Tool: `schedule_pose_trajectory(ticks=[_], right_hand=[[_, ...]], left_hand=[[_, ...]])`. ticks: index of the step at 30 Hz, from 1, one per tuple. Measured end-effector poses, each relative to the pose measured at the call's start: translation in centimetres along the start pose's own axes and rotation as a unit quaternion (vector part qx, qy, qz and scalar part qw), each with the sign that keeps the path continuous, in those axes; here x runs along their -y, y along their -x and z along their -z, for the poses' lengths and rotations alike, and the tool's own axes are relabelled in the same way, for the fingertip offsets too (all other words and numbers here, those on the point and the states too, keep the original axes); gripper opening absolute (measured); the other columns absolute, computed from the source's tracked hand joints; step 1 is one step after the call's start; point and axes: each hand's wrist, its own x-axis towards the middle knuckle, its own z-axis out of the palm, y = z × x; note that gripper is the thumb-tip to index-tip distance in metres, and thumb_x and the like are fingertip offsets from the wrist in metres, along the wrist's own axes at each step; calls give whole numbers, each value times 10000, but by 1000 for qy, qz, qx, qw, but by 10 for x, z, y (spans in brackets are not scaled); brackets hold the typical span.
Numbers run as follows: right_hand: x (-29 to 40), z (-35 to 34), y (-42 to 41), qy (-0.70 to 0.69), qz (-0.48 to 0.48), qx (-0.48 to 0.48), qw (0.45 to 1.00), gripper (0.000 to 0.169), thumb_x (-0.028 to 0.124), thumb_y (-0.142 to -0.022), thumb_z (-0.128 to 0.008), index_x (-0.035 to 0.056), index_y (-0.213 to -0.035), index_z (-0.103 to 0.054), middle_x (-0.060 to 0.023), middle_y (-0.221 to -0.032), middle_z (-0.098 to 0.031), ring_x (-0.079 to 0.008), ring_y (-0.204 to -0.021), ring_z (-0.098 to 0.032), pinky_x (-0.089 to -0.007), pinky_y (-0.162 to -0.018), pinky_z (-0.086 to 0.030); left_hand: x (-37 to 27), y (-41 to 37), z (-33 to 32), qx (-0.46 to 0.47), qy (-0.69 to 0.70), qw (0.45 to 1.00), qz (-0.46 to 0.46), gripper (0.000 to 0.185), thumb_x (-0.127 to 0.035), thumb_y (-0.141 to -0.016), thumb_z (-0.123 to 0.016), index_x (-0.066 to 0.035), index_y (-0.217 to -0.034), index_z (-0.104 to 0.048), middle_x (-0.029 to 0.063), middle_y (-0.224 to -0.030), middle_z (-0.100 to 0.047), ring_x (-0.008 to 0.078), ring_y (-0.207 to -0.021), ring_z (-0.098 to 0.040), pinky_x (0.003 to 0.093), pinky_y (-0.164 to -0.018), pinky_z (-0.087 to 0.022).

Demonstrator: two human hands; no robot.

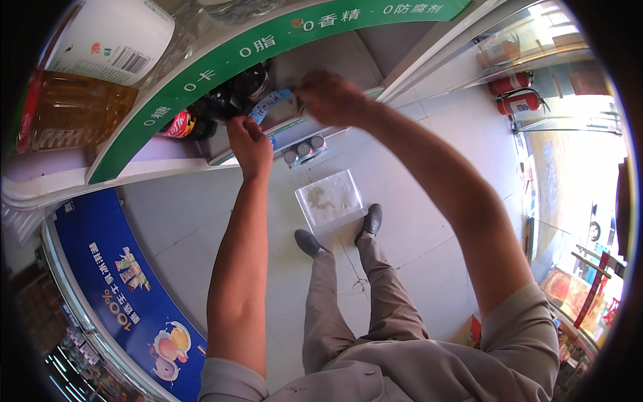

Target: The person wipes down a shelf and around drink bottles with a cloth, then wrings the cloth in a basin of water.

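My left hand (251,143) holds, with bent fingers, the lower left end of a light blue printed strip (269,104) in front of the shelf. My right hand (329,98), blurred, is at the strip's upper right end; whether its fingers grip the strip cannot be told. Behind the strip, dark bottles (248,83) stand inside the shelf compartment. A bottle with a red label (180,124) is to the left of my left hand. The green shelf edge (274,44) with white writing curves above both hands.
Large bottles of amber liquid (83,113) stand on the upper left shelf. Below are a pack of cans (304,149) and a clear plastic-like tray (331,198) on the tiled floor, near my shoes. A blue-fronted freezer (125,286) is at left, fire extinguishers (520,102) at right.
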Motion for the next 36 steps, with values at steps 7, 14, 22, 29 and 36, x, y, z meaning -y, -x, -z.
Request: schedule_pose_trajectory(ticks=[7, 14, 22, 29, 36], right_hand=[[4, -25, 22, 24, 53, -26, 998, 294, 261, -933, -648, 287, -1221, -705, 13, -1382, -592, -256, -1303, -545, -512, -1115, -368], [-46, 26, 49, 129, -196, 141, 962, 451, 171, -921, -607, 54, -1357, -612, -221, -1463, -504, -364, -1357, -518, -539, -1092, -441], [-54, 16, -15, 99, -318, 293, 896, 417, 177, -825, -787, 20, -1208, -740, -317, -1422, -555, -463, -1316, -519, -584, -1045, -456], [-110, -25, -27, 339, -107, -33, 934, 385, 177, -864, -633, -17, -1187, -716, -257, -1201, -656, -401, -1085, -623, -530, -940, -501], [-157, -24, -98, 169, -181, -138, 959, 344, 211, -890, -578, 106, -1180, -731, -152, -1243, -710, -332, -1129, -685, -515, -936, -538]], left_hand=[[-7, -2, -3, 1, -17, 1000, -7, 154, -116, -1024, -527, 36, -1047, -542, 205, -999, -582, 349, -909, -603, 435, -813, -489], [-8, 0, -4, 9, -40, 999, -14, 134, -86, -1026, -520, 39, -1068, -542, 217, -1043, -577, 370, -927, -602, 443, -835, -490], [-14, 0, -7, 16, -69, 996, -50, 120, -72, -1017, -526, 38, -1060, -553, 230, -1054, -584, 398, -953, -593, 462, -850, -483], [-8, -1, -4, 35, -100, 992, -73, 168, -136, -1037, -541, 28, -1063, -566, 226, -1038, -597, 388, -946, -615, 455, -854, -491], [-9, -1, -8, 35, -86, 990, -106, 131, -98, -1030, -540, 29, -1060, -549, 228, -1059, -586, 402, -987, -598, 463, -866, -488]])
